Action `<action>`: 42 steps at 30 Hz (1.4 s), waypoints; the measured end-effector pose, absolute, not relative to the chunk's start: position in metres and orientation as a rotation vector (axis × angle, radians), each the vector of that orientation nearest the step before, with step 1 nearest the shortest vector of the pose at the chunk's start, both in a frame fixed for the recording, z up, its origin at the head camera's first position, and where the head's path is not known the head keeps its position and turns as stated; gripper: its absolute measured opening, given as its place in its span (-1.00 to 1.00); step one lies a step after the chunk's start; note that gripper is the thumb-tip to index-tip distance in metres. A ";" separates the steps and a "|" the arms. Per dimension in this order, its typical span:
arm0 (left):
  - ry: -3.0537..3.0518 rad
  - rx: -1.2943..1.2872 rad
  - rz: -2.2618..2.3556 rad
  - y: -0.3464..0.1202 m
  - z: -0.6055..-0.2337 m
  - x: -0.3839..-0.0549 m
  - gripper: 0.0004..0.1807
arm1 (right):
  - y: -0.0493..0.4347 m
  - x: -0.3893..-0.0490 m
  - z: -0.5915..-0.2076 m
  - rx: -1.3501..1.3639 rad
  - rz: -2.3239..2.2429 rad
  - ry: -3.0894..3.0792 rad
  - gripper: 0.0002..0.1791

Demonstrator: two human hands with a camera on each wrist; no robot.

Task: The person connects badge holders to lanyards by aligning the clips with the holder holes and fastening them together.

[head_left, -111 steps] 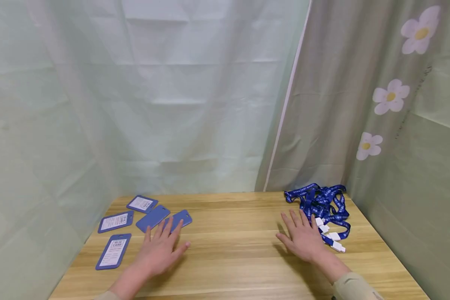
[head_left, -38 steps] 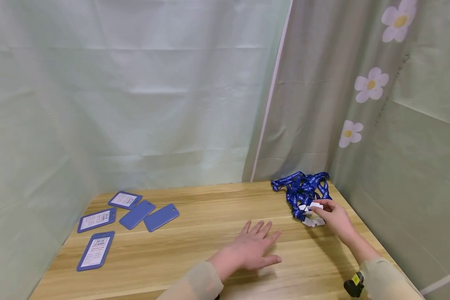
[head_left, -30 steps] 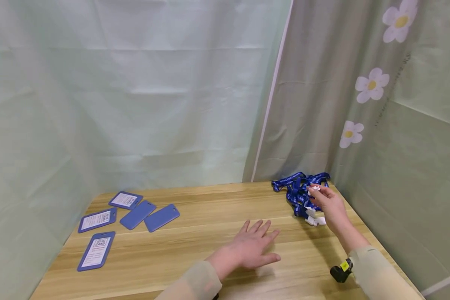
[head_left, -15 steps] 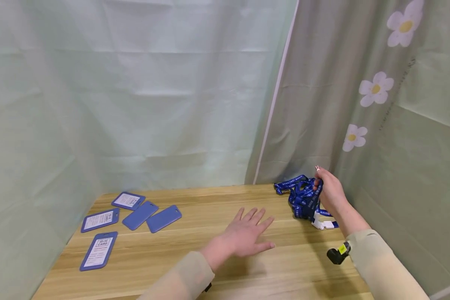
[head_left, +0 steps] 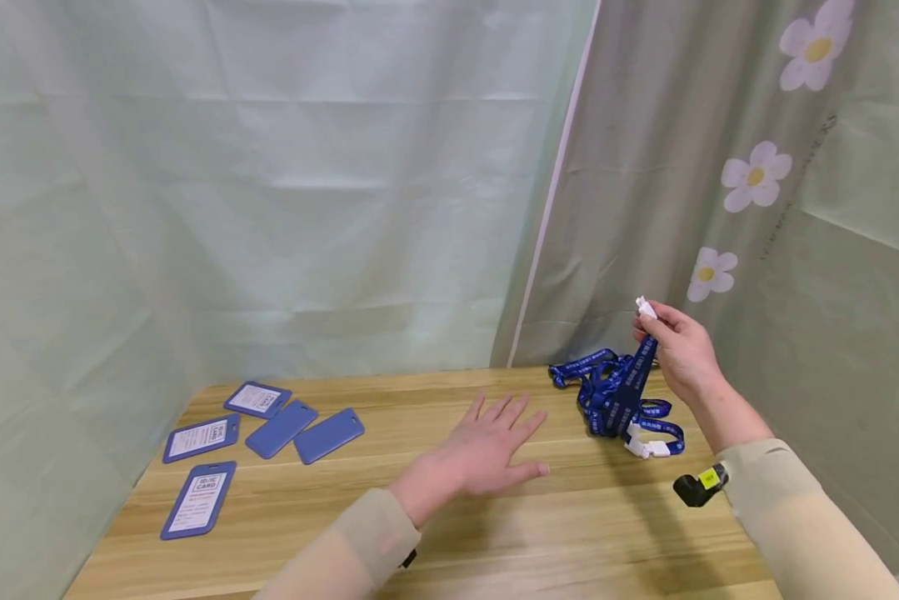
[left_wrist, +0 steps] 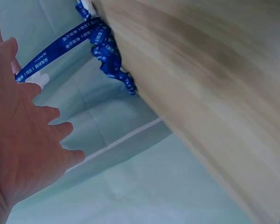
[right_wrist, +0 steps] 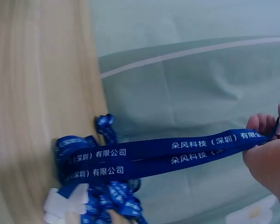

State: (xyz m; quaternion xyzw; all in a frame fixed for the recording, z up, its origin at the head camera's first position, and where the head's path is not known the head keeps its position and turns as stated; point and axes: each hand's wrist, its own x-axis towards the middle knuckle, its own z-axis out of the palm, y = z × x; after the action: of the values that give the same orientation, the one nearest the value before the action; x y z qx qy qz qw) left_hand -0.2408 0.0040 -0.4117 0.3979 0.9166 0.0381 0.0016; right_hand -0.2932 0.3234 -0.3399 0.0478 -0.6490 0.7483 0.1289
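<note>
Pale green fabric curtains (head_left: 389, 192) hang around a light brown wooden bench (head_left: 569, 550). From my distant place I see the right hand (head_left: 685, 350) pinching the white plastic clip (head_left: 646, 308) of a dark blue printed lanyard (head_left: 632, 383), raised above the tangled pile of blue lanyards (head_left: 597, 400). The left hand (head_left: 490, 450), fingers spread wide, holds nothing, near the middle of the bench. Well apart, on the left side, lie five flat blue card holders (head_left: 329, 436).

To do this lifting well, I would pull slowly upward and watch if neighbouring loops follow; then the left hand could press the pile down. The right wrist view shows the strap doubled, two printed bands close together, which the head view hardly separates. Only the head view shows all card holders.
</note>
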 end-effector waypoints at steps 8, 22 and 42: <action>2.920 1.278 0.093 0.001 -0.398 -0.243 -0.14 | 0.328 -0.291 -0.307 0.159 2.095 -1.885 -0.54; 2.944 1.305 0.125 -0.008 -0.383 -0.244 -0.14 | 0.326 -0.293 -0.266 0.105 1.741 -2.117 -0.57; 2.949 1.302 0.153 -0.016 -0.376 -0.243 -0.15 | 0.351 -0.271 -0.186 0.270 1.998 -1.625 -0.70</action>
State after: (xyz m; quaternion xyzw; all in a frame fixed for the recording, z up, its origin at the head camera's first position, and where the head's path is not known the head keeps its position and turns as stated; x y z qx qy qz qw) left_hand -0.2431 -0.0162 -0.3758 0.4032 0.9129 0.0475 -0.0427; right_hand -0.2709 0.3505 -0.1859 0.1003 -0.6037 0.7424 0.2726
